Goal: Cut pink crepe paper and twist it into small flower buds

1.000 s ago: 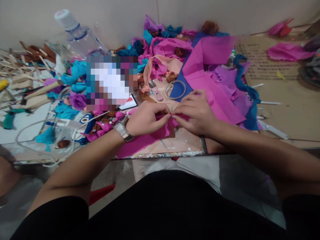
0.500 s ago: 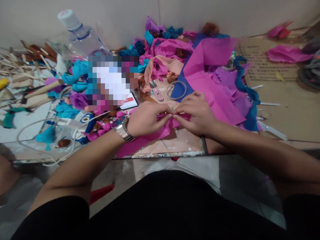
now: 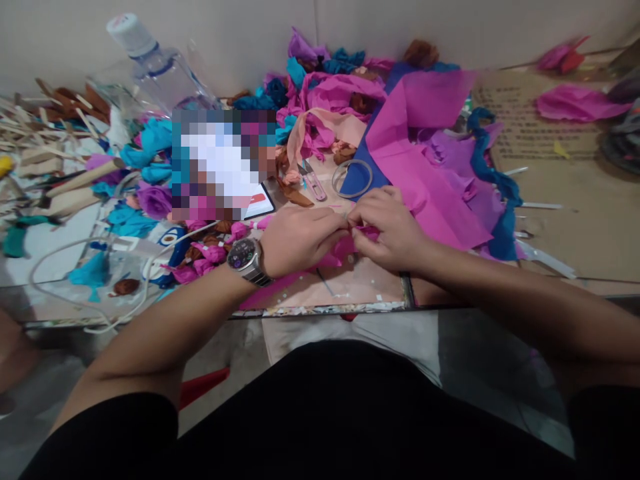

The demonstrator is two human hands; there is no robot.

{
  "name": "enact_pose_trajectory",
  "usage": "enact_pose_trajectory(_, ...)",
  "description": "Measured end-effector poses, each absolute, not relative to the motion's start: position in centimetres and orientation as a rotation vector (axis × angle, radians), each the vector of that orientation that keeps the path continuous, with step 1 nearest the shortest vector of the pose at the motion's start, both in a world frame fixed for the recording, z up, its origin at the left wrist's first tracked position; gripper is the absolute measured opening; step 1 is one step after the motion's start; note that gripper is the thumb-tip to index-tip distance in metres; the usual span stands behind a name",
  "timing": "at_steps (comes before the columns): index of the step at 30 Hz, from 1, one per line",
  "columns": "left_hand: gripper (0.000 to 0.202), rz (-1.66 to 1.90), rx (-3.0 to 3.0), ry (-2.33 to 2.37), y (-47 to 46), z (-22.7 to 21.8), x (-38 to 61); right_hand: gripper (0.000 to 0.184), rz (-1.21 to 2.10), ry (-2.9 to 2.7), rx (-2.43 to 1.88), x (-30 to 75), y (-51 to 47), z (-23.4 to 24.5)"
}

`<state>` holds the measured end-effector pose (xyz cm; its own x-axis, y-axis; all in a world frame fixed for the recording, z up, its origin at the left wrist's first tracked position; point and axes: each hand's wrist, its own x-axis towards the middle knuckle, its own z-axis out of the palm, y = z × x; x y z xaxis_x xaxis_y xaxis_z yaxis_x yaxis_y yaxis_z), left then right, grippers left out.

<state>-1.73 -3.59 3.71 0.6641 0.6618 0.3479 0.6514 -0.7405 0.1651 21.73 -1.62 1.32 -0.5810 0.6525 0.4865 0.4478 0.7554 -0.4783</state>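
My left hand (image 3: 305, 237), with a watch (image 3: 244, 259) on its wrist, is closed at the table's front. Its fingertips meet those of my right hand (image 3: 385, 227), and both pinch a strip of magenta crepe paper (image 3: 343, 253). Part of the strip hangs below the fingers and runs left under my left wrist; the pinched spot itself is hidden. Just beyond the hands lie pink-handled thread snips (image 3: 314, 183) and a grey ring (image 3: 353, 179), perhaps a roll of tape. A phone (image 3: 260, 201) lies behind my left hand.
Pink crepe sheets (image 3: 425, 160) and a blue sheet (image 3: 361, 187) lie behind my right hand. A clear bottle (image 3: 167, 77) stands at the back left. Wooden pieces (image 3: 45, 160), a white cable (image 3: 37, 263) and crumpled paper cover the left. Cardboard (image 3: 530, 187) lies at right.
My left hand has rolled over, so its watch face now shows and its fingers cover more of the pinched paper. My right hand has stayed nearly in place.
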Motion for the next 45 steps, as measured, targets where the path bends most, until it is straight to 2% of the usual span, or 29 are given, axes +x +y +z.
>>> enact_pose_trajectory(20, 0.035, 0.665, 2.341, 1.038, -2.2, 4.7, -2.4, 0.014, 0.385, -2.229, -0.845, 22.7, -1.2, 1.6)
enact_pose_trajectory(28, 0.035, 0.59, 2.344, 1.0, -2.3, 4.4, -2.1, 0.011, 0.414, -2.27, -0.762, 22.7, -1.3, 1.7)
enact_pose_trajectory(38, 0.032, 0.441, 2.0, 0.932, -1.8, 5.1, -2.4, 0.015, 0.311, -2.328, -0.685, 22.8, -0.9, 1.2)
enact_pose_trajectory(45, 0.029, 0.392, 1.806, 0.92, -1.4, 5.2, -2.7, 0.012, 0.296, -2.376, -0.635, 23.0, -1.3, 1.9)
